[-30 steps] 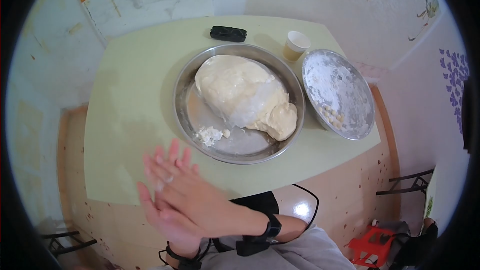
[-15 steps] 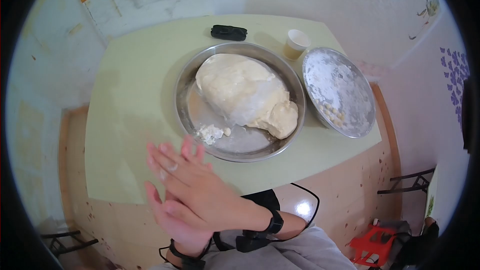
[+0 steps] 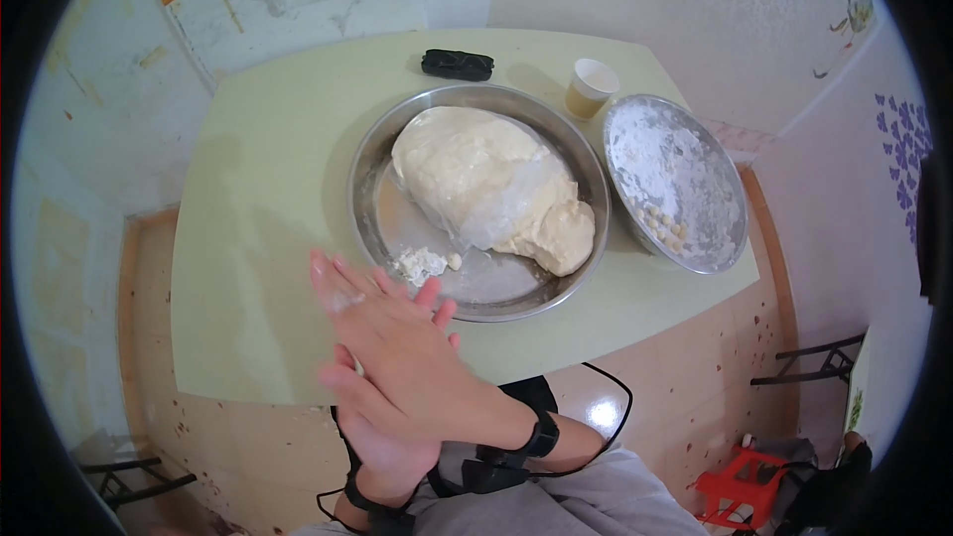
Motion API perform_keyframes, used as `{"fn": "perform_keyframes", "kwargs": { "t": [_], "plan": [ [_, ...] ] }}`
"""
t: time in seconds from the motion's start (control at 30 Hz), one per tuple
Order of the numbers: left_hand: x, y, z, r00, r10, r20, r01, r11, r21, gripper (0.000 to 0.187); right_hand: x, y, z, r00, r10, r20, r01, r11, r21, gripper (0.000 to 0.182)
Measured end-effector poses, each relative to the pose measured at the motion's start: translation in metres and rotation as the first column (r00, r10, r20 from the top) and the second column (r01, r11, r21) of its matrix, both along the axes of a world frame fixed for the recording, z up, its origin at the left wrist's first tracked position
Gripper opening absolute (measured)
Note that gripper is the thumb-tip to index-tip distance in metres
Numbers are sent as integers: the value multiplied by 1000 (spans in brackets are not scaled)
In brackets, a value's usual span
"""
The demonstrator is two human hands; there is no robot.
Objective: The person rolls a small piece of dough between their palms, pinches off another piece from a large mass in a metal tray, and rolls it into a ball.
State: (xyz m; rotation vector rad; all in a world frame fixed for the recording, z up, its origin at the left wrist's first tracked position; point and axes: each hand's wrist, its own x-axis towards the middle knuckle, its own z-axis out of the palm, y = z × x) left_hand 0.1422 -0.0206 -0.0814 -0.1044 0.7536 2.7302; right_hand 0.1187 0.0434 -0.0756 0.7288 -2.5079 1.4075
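My right hand (image 3: 407,352) lies flat across my left hand (image 3: 382,442), palm to palm, above the table's front edge. A small pale piece of dough (image 3: 358,367) shows between the palms near my right thumb; the rest of it is hidden. White flour marks the back of my right fingers. Just beyond my hands is a wide steel basin (image 3: 481,313) holding a big lump of dough (image 3: 467,154), partly under clear plastic film. A smaller lobe (image 3: 561,238) bulges at its right end. Loose flour (image 3: 419,264) and a tiny dough ball (image 3: 455,261) lie at the basin's near left.
To the right, a steel bowl (image 3: 730,258) holds flour (image 3: 675,169) and several small dough balls (image 3: 663,226). A paper cup (image 3: 592,89) and a black case (image 3: 457,65) stand behind the basin on the pale green table (image 3: 263,189). A red stool (image 3: 740,486) is at lower right.
My hands have slid against each other and shifted slightly right. The left fingertips now stick out on the right side, under my right hand. The things on the table stay put.
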Motion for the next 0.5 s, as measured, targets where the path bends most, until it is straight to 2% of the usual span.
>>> {"fn": "perform_keyframes", "kwargs": {
  "t": [0.03, 0.07, 0.13, 0.2, 0.23, 0.3, 0.33, 0.4, 0.43, 0.47, 0.5],
  "plan": [
    [-2, -3, 0, 1000, 5, 2, -5, 1000, 0, 79, 0, 3, -2, 999, 49, 16, -49, 999, 2, 68],
    [-6, -10, -1, 1000, 15, 6, -16, 997, 75, 79, 3, 2, -4, 998, 54, 17, -54, 999, 3, 68],
    [-13, -27, -6, 1000, 27, 15, -30, 974, 223, 79, 17, 0, -11, 983, 176, -56, -177, 984, -31, 68],
    [-18, -35, -10, 999, 36, 26, -42, 930, 364, 80, 31, -4, -2, 981, 191, -36, -192, 981, -27, 68],
    [-19, -33, -13, 999, 36, 27, -44, 930, 364, 80, 36, -5, 3, 978, 206, -19, -206, 978, -25, 68],
    [-20, -25, -21, 971, -49, -233, 39, 998, -46, 79, 30, -5, 13, 974, 228, -22, -228, 973, -22, 69],
    [-18, -22, -26, 971, -49, -234, 39, 998, -48, 79, 25, -4, 16, 968, 250, -26, -250, 968, -16, 69],
    [-14, -13, -27, 921, -239, -308, 244, 969, -20, 71, 12, -4, 18, 972, 235, -22, -236, 970, -53, 68],
    [-7, -9, -25, 920, -240, -310, 246, 969, -20, 71, 7, -4, 17, 975, 221, -14, -221, 971, -88, 67],
    [1, -2, -11, 952, -192, -238, 188, 981, -38, 74, 4, -5, 12, 976, 219, -15, -220, 972, -86, 67],
    [5, 1, -4, 977, -139, -164, 131, 990, -60, 78, 1, -6, 4, 989, 135, -62, -139, 988, -61, 67]
  ]
}}
